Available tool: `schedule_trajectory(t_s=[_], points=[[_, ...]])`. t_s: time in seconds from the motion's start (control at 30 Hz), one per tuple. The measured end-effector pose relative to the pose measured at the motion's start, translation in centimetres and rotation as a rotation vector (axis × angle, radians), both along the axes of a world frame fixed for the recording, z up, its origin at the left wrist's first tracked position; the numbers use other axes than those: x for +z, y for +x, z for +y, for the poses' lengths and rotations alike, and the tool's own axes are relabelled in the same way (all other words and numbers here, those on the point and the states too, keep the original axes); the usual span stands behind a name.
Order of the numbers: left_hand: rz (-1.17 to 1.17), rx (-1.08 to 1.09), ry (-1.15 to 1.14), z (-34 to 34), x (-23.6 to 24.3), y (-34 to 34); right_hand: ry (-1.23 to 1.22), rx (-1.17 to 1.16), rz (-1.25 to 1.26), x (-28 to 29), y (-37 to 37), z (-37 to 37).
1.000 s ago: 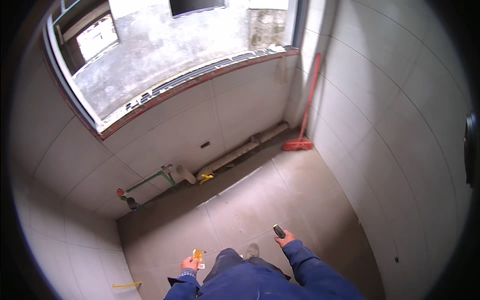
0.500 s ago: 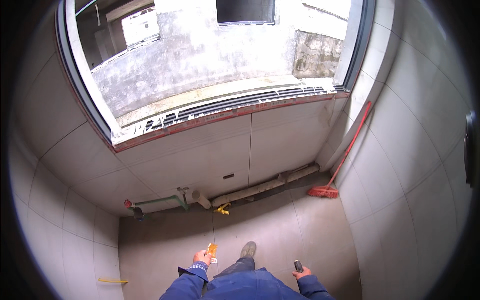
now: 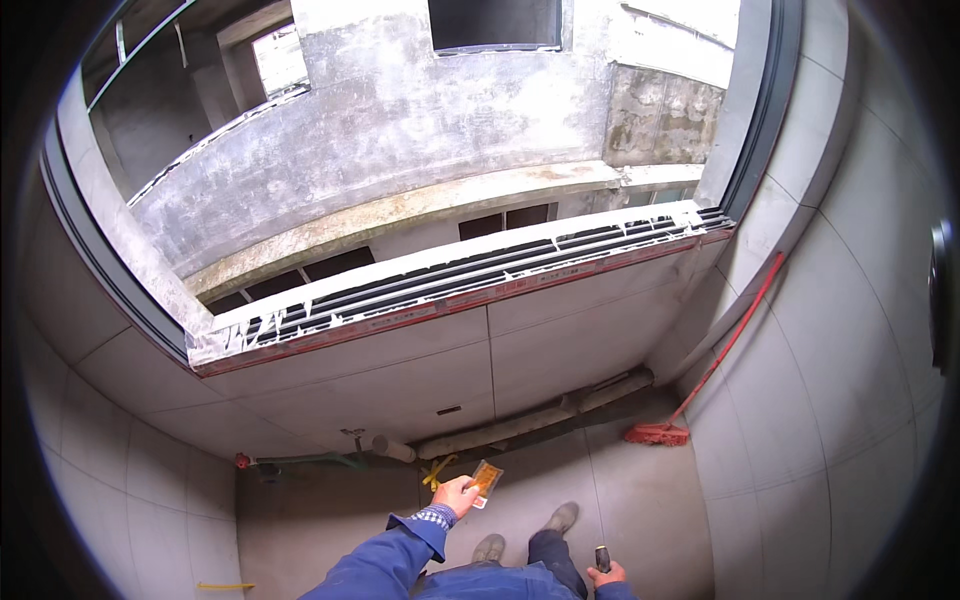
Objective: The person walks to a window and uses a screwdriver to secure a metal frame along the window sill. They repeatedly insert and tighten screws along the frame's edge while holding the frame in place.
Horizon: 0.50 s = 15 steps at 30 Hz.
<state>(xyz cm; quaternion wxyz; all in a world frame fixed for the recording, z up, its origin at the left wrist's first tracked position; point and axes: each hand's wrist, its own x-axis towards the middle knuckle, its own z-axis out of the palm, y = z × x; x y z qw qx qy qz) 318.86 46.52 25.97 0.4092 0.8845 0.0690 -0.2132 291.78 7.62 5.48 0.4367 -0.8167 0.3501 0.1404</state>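
Note:
My left hand (image 3: pixel 457 496) reaches forward over the floor, its fingers closed on a small orange packet (image 3: pixel 487 478) with clear edges and a pale corner. Low at my right side, my right hand (image 3: pixel 609 575) is wrapped round a short, dark cylindrical object (image 3: pixel 602 557); its kind is too small to make out. Just beyond the left hand, a yellow strap-like thing (image 3: pixel 433 474) lies on the floor by the wall, partly hidden.
A large window opening (image 3: pixel 420 320) with torn white film along its sill is ahead. Pipes (image 3: pixel 520 422) run along the wall's foot. A red broom (image 3: pixel 660 434) leans at the right wall. A yellow strip (image 3: pixel 225 587) lies at the left.
My left hand with the packet has moved forward and to the right. Both shoes now show, and the window fills more of the view. The right hand still grips the dark object.

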Motion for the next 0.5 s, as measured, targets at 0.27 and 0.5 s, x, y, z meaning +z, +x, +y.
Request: schedule_trajectory(t_s=[0.27, 0.5], points=[[-0.323, -0.004, -0.197, -8.1, 5.2, 8.3, -0.03, -0.003, 0.158, 2.5, 9.2, -10.9], [-0.831, 0.025, -0.3, -11.2, 17.5, 20.1, -0.104, 0.073, 0.13, 11.2, 24.1, -14.7]])
